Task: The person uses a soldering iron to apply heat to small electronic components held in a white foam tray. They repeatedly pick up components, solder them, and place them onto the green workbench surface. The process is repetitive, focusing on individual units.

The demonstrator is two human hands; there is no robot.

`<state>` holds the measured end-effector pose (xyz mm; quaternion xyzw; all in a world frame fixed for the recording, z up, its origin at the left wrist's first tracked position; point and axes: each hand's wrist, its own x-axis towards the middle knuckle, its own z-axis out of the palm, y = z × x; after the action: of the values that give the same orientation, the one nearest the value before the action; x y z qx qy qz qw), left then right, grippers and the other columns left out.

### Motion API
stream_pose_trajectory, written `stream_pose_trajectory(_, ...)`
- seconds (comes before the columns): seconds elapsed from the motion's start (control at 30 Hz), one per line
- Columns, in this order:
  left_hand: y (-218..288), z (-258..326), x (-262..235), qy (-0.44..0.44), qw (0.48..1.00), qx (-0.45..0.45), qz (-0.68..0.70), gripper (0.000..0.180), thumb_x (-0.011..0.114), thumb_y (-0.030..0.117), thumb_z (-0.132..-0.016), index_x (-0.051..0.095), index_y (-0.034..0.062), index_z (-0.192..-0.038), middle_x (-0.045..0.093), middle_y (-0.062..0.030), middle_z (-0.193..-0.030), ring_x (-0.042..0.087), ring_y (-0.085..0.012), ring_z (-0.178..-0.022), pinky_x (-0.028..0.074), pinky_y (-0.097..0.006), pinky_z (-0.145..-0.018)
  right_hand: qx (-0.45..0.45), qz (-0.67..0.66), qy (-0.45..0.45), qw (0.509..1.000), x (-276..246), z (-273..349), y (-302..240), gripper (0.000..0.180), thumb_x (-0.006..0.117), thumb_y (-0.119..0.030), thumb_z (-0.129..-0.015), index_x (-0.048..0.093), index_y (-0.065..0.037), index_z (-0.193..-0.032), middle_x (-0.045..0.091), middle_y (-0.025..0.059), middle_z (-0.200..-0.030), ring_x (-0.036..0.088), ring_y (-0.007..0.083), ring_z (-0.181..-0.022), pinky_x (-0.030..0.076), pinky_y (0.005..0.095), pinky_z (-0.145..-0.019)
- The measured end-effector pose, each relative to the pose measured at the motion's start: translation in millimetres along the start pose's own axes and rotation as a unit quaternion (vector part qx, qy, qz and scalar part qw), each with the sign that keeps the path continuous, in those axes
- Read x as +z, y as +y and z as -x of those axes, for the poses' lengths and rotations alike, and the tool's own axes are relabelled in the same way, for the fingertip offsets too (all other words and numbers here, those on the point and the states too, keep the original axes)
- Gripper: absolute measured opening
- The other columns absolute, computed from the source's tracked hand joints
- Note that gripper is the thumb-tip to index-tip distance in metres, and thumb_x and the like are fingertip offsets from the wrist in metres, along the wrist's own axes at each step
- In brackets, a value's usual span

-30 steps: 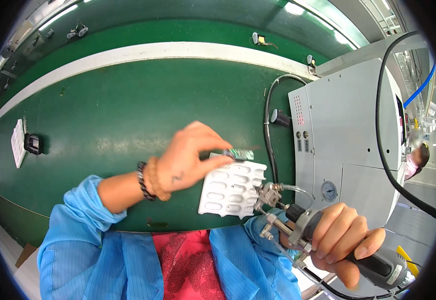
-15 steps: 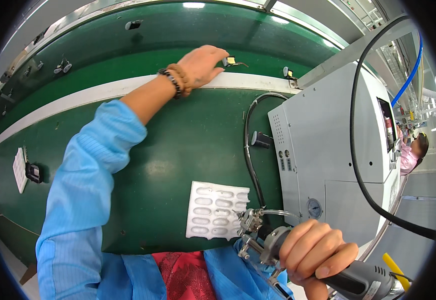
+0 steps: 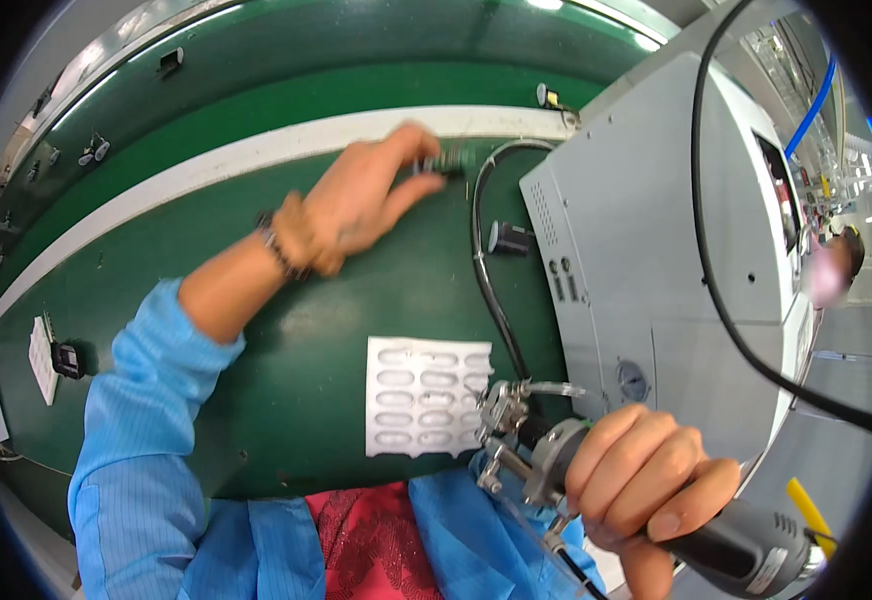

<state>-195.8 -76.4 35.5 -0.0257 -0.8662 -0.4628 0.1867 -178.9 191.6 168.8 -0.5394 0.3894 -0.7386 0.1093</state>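
My left hand [image 3: 361, 195], blurred by motion, reaches over the far side of the green bench with thumb and fingers pinched on a small dark part [image 3: 442, 165]; its details are smeared. At the lower right my right hand [image 3: 646, 485] wraps around a dark powered screwdriver [image 3: 731, 545]. Its metal head [image 3: 506, 408], fitted with a clear tube, points left. Beside that head a white tray with oval hollows [image 3: 417, 398] lies on the bench, its right edge partly covered by the tool.
A grey machine box [image 3: 636, 230] with a gauge fills the right. Near it are a black cable [image 3: 496, 290] and a black cylinder [image 3: 509, 239]. Behind the white ledge [image 3: 306, 135], small parts [image 3: 548, 96] sit on a green strip. A white pad [image 3: 42, 360] lies far left.
My left hand has moved from beyond the white ledge back toward me, bringing the small part off the green strip. My right hand keeps its hold on the screwdriver.
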Motion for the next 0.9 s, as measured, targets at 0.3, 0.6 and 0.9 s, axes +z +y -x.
stream_pose_trajectory(0.3,68.8,135.2,26.0,-0.017,1.000,0.025,-0.008,0.028,0.078,0.005,-0.076,0.066,0.0030,-0.101,0.065,-0.0120,-0.098,0.062,-0.0293,-0.089,0.051,-0.037,-0.077,-0.013,-0.034,0.030,0.999,6.3,14.1,-3.5,0.035,0.079,-0.018,-0.085,0.048,-0.005,-0.092,0.057,0.0048,-0.066,0.056,0.0165,-0.048,0.046,0.0281,-0.045)
stream_pose_trajectory(0.6,59.9,149.1,50.4,0.026,0.999,0.021,-0.038,0.029,0.080,0.005,-0.072,0.067,0.0041,-0.099,0.065,-0.0091,-0.094,0.061,-0.0282,-0.087,0.050,-0.038,-0.075,-0.004,-0.006,0.020,1.000,10.0,10.9,3.4,0.040,0.078,-0.029,-0.085,0.047,-0.007,-0.098,0.057,0.0032,-0.067,0.056,0.0138,-0.050,0.047,0.0259,-0.046)
stream_pose_trajectory(0.9,49.2,146.3,52.2,0.044,0.999,0.006,0.024,0.033,0.083,0.007,-0.068,0.068,0.0021,-0.097,0.068,-0.0099,-0.095,0.063,-0.0286,-0.094,0.051,-0.039,-0.081,0.037,0.043,-0.009,0.998,18.5,-7.0,32.5,0.051,0.073,-0.047,-0.085,0.047,-0.009,-0.106,0.056,-0.0005,-0.067,0.057,0.0095,-0.052,0.049,0.0216,-0.048)
